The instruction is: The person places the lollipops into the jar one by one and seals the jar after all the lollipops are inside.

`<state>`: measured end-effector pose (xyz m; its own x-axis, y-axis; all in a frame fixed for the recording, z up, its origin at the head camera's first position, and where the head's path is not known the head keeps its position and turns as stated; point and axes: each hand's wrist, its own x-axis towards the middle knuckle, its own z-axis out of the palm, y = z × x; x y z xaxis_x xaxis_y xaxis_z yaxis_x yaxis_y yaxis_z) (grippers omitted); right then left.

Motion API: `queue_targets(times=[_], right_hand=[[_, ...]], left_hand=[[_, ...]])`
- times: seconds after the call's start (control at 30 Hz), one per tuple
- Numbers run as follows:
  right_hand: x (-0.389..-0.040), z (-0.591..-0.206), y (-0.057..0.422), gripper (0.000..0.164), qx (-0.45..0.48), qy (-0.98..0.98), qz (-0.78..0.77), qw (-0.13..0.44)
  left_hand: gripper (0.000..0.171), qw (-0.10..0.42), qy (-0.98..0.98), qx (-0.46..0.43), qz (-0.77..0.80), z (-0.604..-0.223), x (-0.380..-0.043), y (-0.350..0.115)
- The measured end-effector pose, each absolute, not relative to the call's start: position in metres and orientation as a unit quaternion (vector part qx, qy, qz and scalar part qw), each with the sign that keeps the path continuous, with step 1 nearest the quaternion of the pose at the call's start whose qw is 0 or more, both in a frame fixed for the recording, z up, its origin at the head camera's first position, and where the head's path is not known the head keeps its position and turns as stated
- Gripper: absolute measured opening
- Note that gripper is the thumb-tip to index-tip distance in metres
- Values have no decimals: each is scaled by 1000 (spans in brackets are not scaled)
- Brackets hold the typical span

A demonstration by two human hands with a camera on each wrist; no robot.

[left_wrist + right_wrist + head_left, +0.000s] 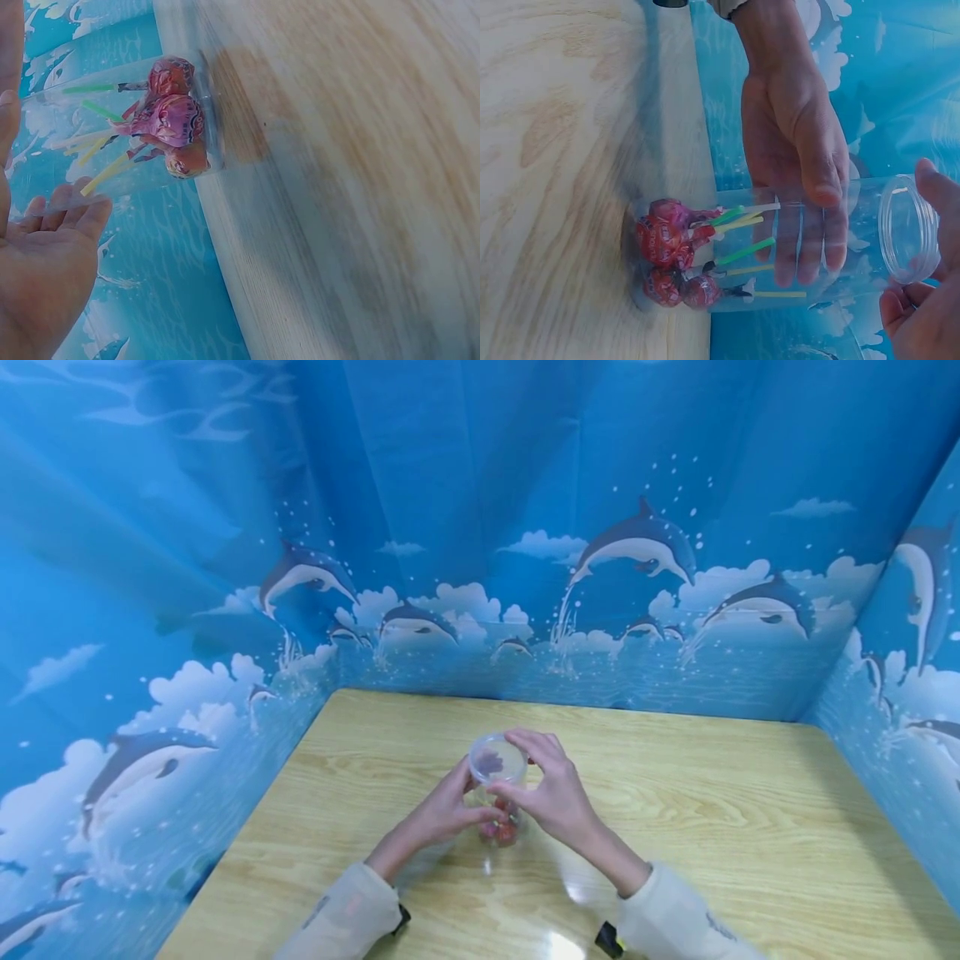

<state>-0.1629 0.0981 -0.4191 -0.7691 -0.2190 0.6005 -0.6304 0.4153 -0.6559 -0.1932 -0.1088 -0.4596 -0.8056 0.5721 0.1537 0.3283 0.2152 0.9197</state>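
Observation:
A tall clear plastic jar (864,217) stands upright on the table, with several lollipops (660,244) at its bottom. Their wrappers are red and pink, and their green, yellow and white sticks point up. Around the jar's side my left hand (447,810) holds it, thumb in front and fingers behind the clear wall. My right hand (561,793) grips the rim of the round clear lid (498,759) on top, thumb at the near side and fingers at the far side. The lollipops (172,120) also show through the jar in the left wrist view.
The wood-grain table (712,810) extends around the jar on both sides. A blue dolphin-print curtain (465,527) surrounds its back and sides. Small black objects (609,939) sit by both sleeve cuffs.

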Motion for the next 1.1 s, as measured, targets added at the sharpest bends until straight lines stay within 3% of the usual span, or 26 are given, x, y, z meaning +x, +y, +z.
queue_targets(times=[0.23, 0.93, 1.1], right_hand=[[-158, -418, 102, 64, 271, -819, 464, 203], [-152, -420, 96, 59, 231, -805, 470, 279], [-152, -419, 100, 54, 224, -813, 491, 220]], left_hand=[[102, 110, 772, 293, 554, -461, -194, -109], [99, 107, 775, 295, 549, -457, -193, -108], [99, 118, 768, 293, 557, -458, -193, -108]])
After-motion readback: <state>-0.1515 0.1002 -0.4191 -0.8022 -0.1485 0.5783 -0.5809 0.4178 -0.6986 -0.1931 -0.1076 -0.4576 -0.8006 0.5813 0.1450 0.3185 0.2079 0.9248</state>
